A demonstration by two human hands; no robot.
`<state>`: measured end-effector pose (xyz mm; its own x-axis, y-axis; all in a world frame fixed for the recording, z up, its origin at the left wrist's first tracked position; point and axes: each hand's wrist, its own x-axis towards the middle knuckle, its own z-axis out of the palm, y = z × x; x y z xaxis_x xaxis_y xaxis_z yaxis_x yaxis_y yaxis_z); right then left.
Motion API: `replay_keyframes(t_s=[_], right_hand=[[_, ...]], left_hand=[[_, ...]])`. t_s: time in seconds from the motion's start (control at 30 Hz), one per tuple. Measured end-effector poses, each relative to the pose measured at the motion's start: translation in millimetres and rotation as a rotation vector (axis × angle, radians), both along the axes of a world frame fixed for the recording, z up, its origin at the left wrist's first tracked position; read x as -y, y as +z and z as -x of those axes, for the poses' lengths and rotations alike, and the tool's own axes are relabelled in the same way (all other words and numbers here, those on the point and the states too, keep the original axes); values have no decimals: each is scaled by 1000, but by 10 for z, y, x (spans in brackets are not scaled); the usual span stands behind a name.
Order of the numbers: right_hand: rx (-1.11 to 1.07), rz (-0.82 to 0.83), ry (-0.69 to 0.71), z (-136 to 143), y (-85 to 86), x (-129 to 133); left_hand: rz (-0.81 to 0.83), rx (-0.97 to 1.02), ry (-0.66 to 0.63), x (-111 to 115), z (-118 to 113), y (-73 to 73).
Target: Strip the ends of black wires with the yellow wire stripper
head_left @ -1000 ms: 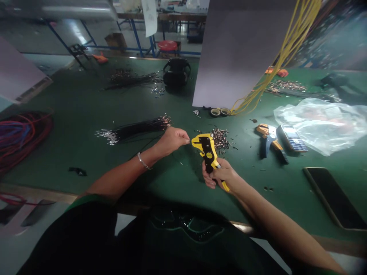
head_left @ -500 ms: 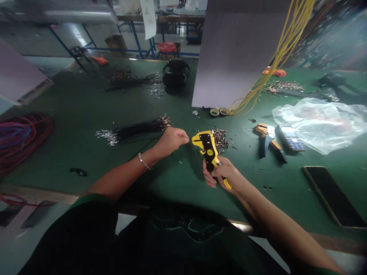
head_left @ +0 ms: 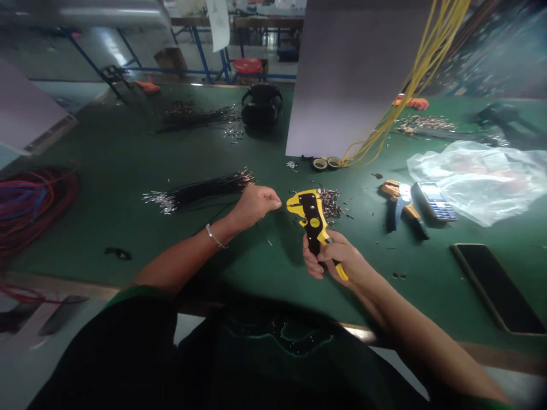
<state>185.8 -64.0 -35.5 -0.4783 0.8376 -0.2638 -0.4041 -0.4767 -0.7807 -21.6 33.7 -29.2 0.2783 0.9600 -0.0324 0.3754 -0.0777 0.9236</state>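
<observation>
My right hand (head_left: 331, 253) is wrapped round the handles of a yellow and black wire stripper (head_left: 313, 219), its jaws pointing left. Just left of those jaws, my left hand (head_left: 258, 205) is closed in a pinch. A thin black wire (head_left: 219, 215) runs back from it over the table; its tip at the fingers is too small to make out. Behind my left hand lies a bundle of black wires (head_left: 205, 187), with silvery ends at the left and bare copper ends at the right. A heap of small cut scraps (head_left: 330, 203) lies right behind the stripper.
To the right are an orange-handled crimping tool (head_left: 404, 208), a keypad phone (head_left: 436, 201), a smartphone (head_left: 498, 287) and a clear plastic bag (head_left: 487, 176). Tape rolls (head_left: 326, 164) and yellow wires (head_left: 384, 128) stand by a pale panel (head_left: 342, 80). Red and blue wire coils (head_left: 36, 205) lie left.
The view has shifted slightly. Both hands keep nearly the same pose, with the pinching fingers still close to the stripper's jaws.
</observation>
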Motion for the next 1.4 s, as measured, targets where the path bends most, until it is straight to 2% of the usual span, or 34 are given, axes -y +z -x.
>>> replay_keyframes(t_s=[0.07, 0.47, 0.57, 0.63, 0.77, 1.0, 1.17, 1.3, 1.4], right_hand=[[17, -8, -37, 1, 10, 6], [10, -40, -13, -64, -33, -43], [-28, -36, -4, -74, -21, -48], [-40, -31, -12, -84, -2, -49], [-73, -19, 6, -119, 18, -60], [-121, -14, 20, -180, 2, -84], [-157, -6, 50, -186, 23, -78], [-179, 5, 64, -176, 34, -75], [-190, 10, 72, -173, 35, -74]], left_hand=[[0, 3, -3, 6, 0, 7], [-20, 13, 32, -42, 5, -18], [26, 101, 24, -36, 1, 3], [137, 222, -22, -28, 3, 24], [327, 369, -204, -43, 47, 63], [219, 365, -384, -105, 166, 187], [267, 467, -479, -113, 220, 261], [334, 563, -492, -75, 210, 284], [260, 605, -444, -39, 171, 274]])
